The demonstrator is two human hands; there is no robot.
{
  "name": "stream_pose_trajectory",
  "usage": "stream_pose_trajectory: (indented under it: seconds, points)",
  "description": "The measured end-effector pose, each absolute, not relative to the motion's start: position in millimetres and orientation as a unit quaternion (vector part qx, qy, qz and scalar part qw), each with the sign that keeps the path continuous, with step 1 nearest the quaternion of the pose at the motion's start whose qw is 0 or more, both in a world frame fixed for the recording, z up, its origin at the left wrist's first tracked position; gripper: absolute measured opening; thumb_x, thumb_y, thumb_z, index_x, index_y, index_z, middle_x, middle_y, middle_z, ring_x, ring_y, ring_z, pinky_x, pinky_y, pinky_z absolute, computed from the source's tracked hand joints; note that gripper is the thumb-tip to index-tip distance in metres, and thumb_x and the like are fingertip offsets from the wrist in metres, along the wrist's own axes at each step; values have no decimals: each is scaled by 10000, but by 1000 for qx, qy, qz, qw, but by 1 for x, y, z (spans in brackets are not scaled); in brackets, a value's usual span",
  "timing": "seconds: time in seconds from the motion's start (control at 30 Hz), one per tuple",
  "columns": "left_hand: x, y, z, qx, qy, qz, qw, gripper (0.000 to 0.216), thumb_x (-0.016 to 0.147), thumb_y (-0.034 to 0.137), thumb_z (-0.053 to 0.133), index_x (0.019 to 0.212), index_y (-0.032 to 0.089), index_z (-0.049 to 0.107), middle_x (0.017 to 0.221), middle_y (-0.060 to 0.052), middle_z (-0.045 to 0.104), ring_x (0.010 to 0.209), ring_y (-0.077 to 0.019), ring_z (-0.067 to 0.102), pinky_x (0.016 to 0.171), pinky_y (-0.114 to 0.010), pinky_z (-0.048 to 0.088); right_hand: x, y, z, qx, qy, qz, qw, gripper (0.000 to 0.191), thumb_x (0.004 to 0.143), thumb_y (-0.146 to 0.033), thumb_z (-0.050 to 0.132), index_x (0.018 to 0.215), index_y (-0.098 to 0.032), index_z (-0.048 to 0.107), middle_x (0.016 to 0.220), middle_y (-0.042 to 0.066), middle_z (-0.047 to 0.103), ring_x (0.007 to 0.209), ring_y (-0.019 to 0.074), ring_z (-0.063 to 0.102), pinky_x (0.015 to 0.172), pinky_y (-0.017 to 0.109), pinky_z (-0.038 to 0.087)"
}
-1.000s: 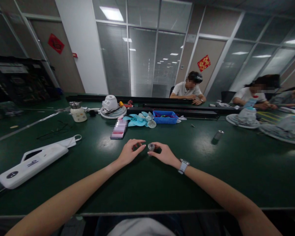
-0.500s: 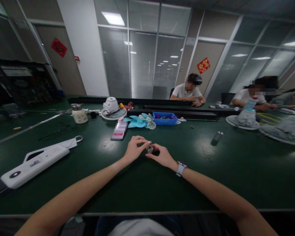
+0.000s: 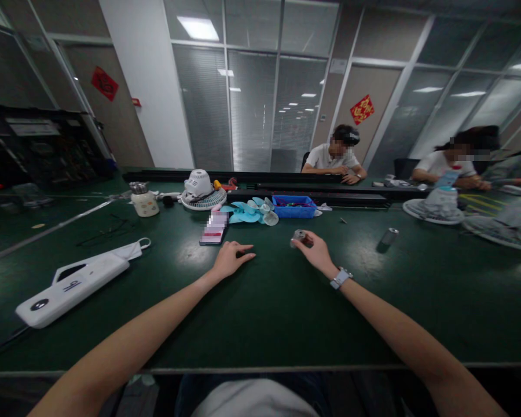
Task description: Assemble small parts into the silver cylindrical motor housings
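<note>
Thumb and fingers of my right hand (image 3: 316,252) grip a small metal cylinder (image 3: 299,235), partly covered by the fingers, over the green table (image 3: 260,313). My left hand (image 3: 233,259) is to its left with thumb and forefinger apart and nothing between them. A phone (image 3: 215,227) lies just beyond my left hand. Light-blue fan blades (image 3: 247,212) rest beside the phone. A second metal cylinder (image 3: 389,236) sits on the table to the right of my right hand.
A blue bin (image 3: 293,207) holds small parts. A white fan head (image 3: 200,188) and a patterned jar (image 3: 143,200) stand at the back left. A long white device (image 3: 73,292) lies at left. Several people sit across the table, with fan parts (image 3: 434,208) at right.
My right hand has moved right and slightly away with the metal cylinder. My left hand has come off the cylinder and drawn back a little to the left.
</note>
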State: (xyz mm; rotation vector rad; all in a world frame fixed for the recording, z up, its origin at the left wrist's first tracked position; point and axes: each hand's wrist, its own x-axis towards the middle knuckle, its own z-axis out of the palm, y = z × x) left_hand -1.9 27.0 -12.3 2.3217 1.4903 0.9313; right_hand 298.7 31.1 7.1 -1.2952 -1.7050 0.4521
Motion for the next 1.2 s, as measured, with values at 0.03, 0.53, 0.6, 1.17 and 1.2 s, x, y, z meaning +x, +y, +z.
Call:
stream_pose_trajectory:
  seconds: [0.03,0.53,0.6,1.17,1.2]
  points:
    - [-2,27,-12,790,511,318,114,425,845,520,624,1179,269,700,868,-51,688,820,-225,595,749,-327,443,315,43,8,-557,-671,154,465,424,810,-447,649,1139,-181,616,1081,107,711,944,224,679,849,379,528]
    - [-1,23,-11,786,511,328,116,416,897,505,547,1168,219,682,853,-47,693,796,-215,607,720,-323,459,382,64,28,-668,-626,-87,393,509,850,-477,564,1222,-130,566,1142,175,669,1002,293,614,830,401,428]
    - [-1,22,-11,785,510,330,119,412,895,505,551,1159,218,682,858,-46,695,796,-214,610,719,-321,464,377,42,48,-640,-654,-132,381,411,888,-471,521,1123,-151,626,1069,151,682,998,289,592,858,405,383]
    - [0,16,-3,797,499,325,104,338,891,467,560,1050,199,692,801,-40,689,751,-219,629,666,-323,486,315,-17,62,-380,-894,-177,156,402,958,-328,400,699,-200,680,653,67,660,626,170,546,693,341,321]
    - [0,15,-1,797,497,329,96,321,888,459,568,1024,198,693,789,-39,685,747,-221,628,674,-329,487,315,-17,60,-379,-896,-181,147,402,960,-320,397,710,-196,686,656,68,668,624,168,551,698,341,319]
